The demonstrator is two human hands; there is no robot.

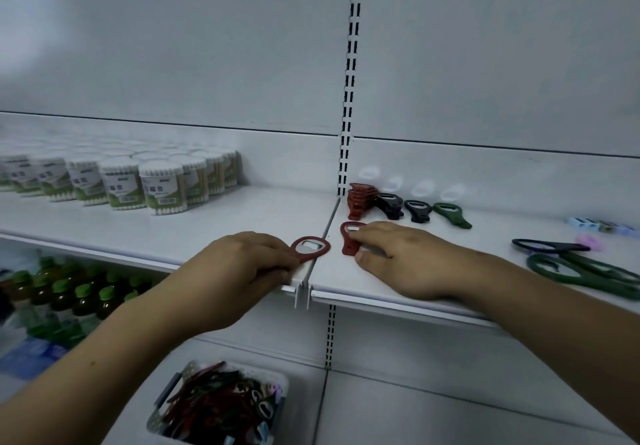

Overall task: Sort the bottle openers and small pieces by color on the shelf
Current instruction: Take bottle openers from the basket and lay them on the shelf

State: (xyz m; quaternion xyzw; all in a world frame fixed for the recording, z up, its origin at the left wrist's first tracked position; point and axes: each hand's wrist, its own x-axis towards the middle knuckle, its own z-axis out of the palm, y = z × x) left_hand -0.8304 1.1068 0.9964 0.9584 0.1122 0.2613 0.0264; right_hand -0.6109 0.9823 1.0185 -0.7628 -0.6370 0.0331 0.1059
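Fingers of the left hand (242,264) grip a red bottle opener (309,248) by its handle at the front edge of the shelf (249,218), while the right hand (398,261) pinches a second red opener (349,239) lying near the red stack (359,199).

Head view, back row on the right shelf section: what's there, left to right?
Stack of red plastic bottle openers → small pile of black bottle openers → single black bottle opener → green bottle opener → pastel small pieces
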